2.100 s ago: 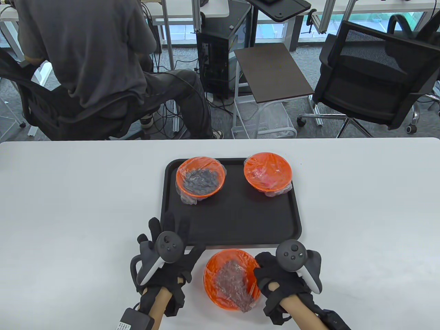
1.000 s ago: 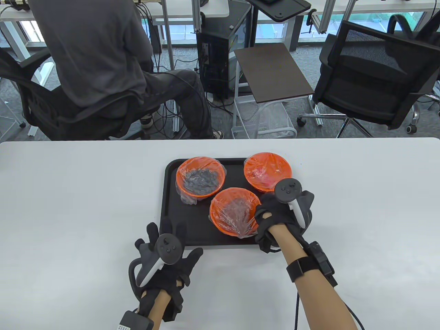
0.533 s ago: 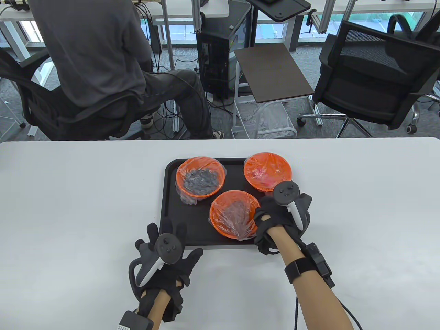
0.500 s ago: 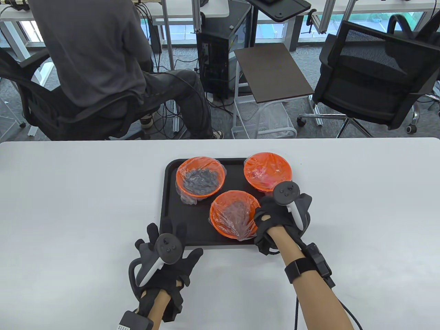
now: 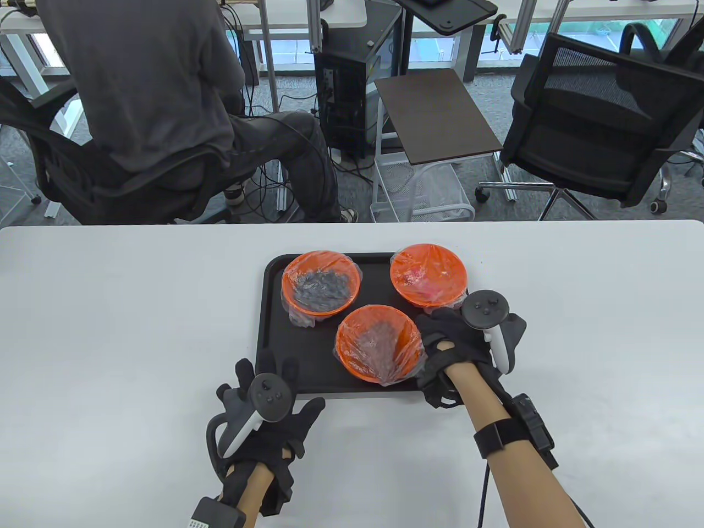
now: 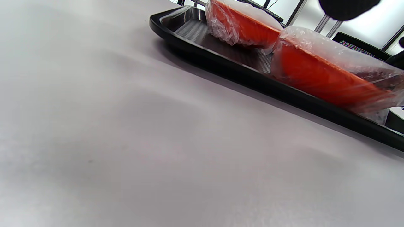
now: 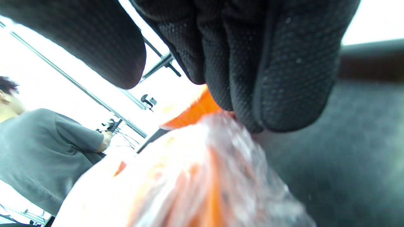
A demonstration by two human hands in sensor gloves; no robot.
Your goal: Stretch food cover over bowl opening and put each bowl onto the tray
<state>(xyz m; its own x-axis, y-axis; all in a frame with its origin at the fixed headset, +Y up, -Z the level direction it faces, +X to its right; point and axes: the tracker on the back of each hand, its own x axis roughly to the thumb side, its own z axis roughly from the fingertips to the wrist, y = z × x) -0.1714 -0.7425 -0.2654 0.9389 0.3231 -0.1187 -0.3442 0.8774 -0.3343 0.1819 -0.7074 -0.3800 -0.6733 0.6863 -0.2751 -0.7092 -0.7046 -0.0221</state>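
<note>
Three orange bowls under clear plastic covers stand on the black tray (image 5: 275, 341): one at the back left (image 5: 320, 283), one at the back right (image 5: 428, 274), and the front bowl (image 5: 377, 344). My right hand (image 5: 440, 341) is just right of the front bowl, its grip loosened. In the right wrist view its fingers (image 7: 252, 63) brush the cover at the bowl's (image 7: 195, 176) rim, with the thumb apart. My left hand (image 5: 272, 385) lies flat on the table with spread fingers reaching the tray's near left edge. The left wrist view shows the tray (image 6: 221, 60) and two covered bowls (image 6: 322, 75).
The white table (image 5: 110, 330) stretches wide on both sides of the tray. Beyond its far edge a person (image 5: 148, 99) sits with their back turned. A small brown side table (image 5: 437, 115) and a black office chair (image 5: 599, 121) stand there too.
My right hand carried the front bowl from the table onto the tray, set it down, then slid a little to the right off it. The left hand stayed put.
</note>
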